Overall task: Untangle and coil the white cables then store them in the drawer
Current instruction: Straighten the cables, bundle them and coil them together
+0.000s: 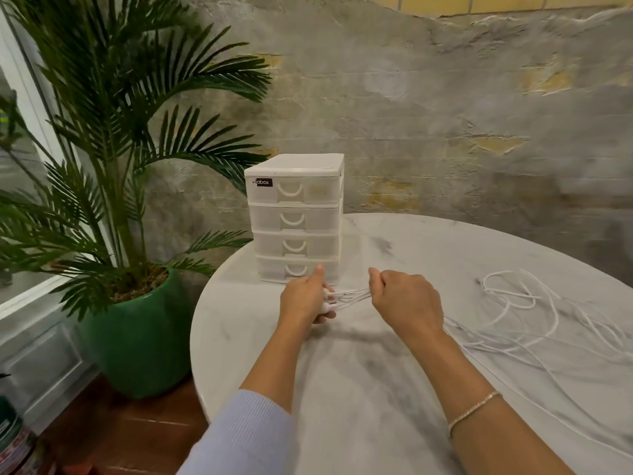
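Note:
Several white cables (513, 303) lie in a loose tangle on the right of the round marble table (376, 389). My left hand (303, 299) grips their plug ends. My right hand (406, 299) is closed around the same strands a short way along, so a taut stretch of cable runs between the two hands. The rest of the cables trail out under my right wrist toward the table's right side. A white four-drawer box (296, 217) stands at the table's far left edge, just behind my left hand. All of its drawers are shut.
A palm in a green pot (137, 330) stands on the floor left of the table, its fronds reaching near the drawer box. A rough plaster wall runs behind. A window frame is at far left, and jars sit at the bottom left corner.

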`<state>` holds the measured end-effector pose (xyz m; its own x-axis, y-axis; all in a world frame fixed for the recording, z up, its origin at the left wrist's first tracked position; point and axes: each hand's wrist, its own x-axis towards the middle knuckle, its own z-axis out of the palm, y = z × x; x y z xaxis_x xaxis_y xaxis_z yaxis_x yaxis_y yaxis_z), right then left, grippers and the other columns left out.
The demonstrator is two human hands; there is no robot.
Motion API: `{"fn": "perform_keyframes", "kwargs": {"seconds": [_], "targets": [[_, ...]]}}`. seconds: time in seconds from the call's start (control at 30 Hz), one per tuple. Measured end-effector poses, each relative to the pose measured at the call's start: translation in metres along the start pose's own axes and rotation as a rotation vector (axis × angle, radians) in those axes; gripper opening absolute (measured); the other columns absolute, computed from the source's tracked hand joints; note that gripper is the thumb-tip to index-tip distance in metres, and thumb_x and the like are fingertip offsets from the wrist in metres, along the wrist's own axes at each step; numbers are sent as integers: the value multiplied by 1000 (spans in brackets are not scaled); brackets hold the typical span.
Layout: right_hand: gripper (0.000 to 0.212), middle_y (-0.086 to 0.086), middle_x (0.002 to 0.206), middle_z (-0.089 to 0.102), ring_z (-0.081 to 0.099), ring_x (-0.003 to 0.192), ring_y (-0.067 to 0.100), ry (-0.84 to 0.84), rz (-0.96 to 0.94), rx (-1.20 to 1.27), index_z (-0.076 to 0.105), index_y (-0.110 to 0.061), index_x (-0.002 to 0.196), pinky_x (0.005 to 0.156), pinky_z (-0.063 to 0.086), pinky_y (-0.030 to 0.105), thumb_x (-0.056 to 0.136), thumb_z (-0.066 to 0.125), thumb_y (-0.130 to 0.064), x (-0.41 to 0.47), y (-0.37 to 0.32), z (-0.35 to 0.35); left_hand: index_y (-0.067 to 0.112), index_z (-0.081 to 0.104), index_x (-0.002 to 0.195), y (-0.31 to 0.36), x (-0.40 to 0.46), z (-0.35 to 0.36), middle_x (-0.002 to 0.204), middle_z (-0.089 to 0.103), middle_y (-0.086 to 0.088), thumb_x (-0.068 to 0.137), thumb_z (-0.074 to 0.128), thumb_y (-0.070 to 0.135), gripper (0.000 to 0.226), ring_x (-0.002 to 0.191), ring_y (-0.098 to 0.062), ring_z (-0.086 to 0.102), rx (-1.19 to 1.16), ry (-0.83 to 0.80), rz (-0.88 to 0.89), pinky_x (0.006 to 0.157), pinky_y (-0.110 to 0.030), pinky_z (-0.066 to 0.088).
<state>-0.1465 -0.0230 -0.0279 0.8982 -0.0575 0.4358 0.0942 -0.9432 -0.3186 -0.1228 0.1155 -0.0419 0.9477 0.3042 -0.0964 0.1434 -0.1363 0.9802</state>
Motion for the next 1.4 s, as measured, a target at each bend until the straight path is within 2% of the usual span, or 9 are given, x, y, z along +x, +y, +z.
{"fn": "perform_keyframes", "kwargs": {"seconds": [0.07,0.17,0.33,0.47,0.57,0.73,0.97,1.13,1.4], "targets": [[51,12,86,68,52,74,30,4,27,-7,62,-10,79,64,33,29,101,27,-39,2,4,1,12,65,75,-2,4,-1,84,70,-9,96,40,49,49,73,-25,66,105,-30,43,65,-29,55],[51,12,82,67,45,68,27,3,43,22,49,-13,63,63,32,29,101,27,-39,4,7,0,4,69,88,-8,5,-2,100,68,-12,97,37,49,57,99,-26,58,392,-2,183,87,-31,43],[50,11,84,67,50,75,29,-35,22,74,40,-15,59,64,33,29,100,28,-41,5,8,0,21,75,90,-11,3,1,93,72,3,90,47,50,40,99,-20,52,551,146,636,94,-33,36],[47,12,91,68,52,83,31,-54,26,119,43,-15,64,67,33,30,100,29,-42,7,10,2,26,61,63,-11,-6,7,55,54,12,84,33,59,49,63,-5,42,602,-43,797,85,-28,30],[49,12,89,68,43,74,25,-48,43,112,37,-20,58,66,32,30,100,29,-42,8,12,2,30,51,58,-11,-5,6,50,53,14,92,53,41,37,57,-5,46,482,-218,668,74,-24,38],[49,11,90,67,56,87,31,-81,77,66,47,-15,64,67,34,30,100,28,-43,9,18,5,22,59,78,-9,-9,-5,50,55,15,89,60,21,12,44,3,46,363,-435,421,50,-15,36],[52,5,69,56,46,72,25,-100,79,93,37,-19,54,64,33,31,100,29,-42,9,19,6,17,61,80,-5,-10,-16,57,58,8,80,58,-3,20,44,-2,48,235,-616,253,44,-11,36],[51,5,68,52,43,72,25,-106,89,113,36,-19,54,64,31,30,100,30,-42,9,21,2,20,59,65,-8,-9,-14,50,50,9,62,58,15,6,49,-9,38,249,-627,228,47,-17,31],[52,11,80,63,43,73,25,-99,26,91,33,-20,53,64,31,29,100,31,-41,10,20,3,23,57,62,-8,-9,-7,50,53,7,71,60,12,15,42,-6,43,236,-438,272,47,-18,35]]}}
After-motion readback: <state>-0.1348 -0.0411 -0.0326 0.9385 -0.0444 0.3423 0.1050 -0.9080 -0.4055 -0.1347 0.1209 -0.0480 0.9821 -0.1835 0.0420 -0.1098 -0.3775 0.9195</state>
